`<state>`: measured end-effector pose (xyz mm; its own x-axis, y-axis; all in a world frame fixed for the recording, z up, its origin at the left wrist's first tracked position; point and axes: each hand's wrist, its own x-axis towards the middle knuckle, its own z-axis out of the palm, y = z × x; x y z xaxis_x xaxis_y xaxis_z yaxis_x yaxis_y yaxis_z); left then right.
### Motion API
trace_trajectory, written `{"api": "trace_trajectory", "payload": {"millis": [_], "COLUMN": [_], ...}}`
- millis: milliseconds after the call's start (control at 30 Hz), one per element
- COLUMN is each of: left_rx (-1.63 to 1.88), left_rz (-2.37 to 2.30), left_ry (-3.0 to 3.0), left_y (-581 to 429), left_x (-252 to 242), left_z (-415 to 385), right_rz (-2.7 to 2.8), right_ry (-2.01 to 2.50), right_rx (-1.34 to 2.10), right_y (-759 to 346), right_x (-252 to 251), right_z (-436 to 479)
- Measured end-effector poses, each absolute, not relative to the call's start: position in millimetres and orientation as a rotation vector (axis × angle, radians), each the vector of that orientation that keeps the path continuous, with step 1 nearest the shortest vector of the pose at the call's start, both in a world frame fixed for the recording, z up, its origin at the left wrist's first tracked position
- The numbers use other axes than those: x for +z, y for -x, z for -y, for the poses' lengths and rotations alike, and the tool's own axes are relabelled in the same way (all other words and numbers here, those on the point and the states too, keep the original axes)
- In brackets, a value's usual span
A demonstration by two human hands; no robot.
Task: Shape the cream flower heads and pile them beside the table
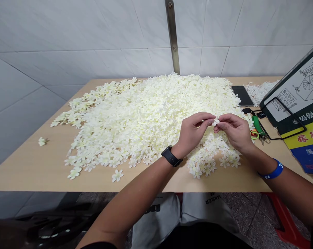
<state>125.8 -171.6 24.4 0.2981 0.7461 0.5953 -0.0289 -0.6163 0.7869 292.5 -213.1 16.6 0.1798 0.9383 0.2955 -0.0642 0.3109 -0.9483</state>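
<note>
A small white artificial flower (215, 121) is pinched between the fingertips of both my hands, above the right part of a big heap of cream-white artificial flowers (151, 114). My left hand (194, 131), with a black watch at the wrist, is closed on the flower's left side. From the right, my right hand (235, 131) grips it with thumb and fingers, a blue band on that forearm. Fingertips partly cover the flower. Below the hands, loose flowers (204, 160) lie near the table's front edge.
The wooden table (37, 166) meets a tiled wall. At right are a phone (242, 95), white shreds (260, 91), keys with a green tag (258, 126), and a printed box (296, 90) with a black wire frame. A single flower (117, 175) lies in front, another (42, 141) at far left.
</note>
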Motion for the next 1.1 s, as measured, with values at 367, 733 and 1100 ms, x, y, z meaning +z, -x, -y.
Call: {"api": "trace_trajectory", "payload": {"millis": [367, 733, 1100], "left_rx": [1.287, 1.454, 1.396], "left_rz": [-0.682, -0.944, -0.68], "left_ry": [-1.713, -1.699, -2.147], "left_y": [-127, -115, -126], "left_x": [26, 24, 17], "left_z": [171, 151, 167], "right_rz": [1.223, 1.142, 1.082], "right_ry": [1.009, 1.026, 1.074], "right_rx": [0.847, 0.821, 0.816], "right_y": [-294, -297, -293], "right_x": [15, 11, 15], "right_z": [213, 210, 210]}}
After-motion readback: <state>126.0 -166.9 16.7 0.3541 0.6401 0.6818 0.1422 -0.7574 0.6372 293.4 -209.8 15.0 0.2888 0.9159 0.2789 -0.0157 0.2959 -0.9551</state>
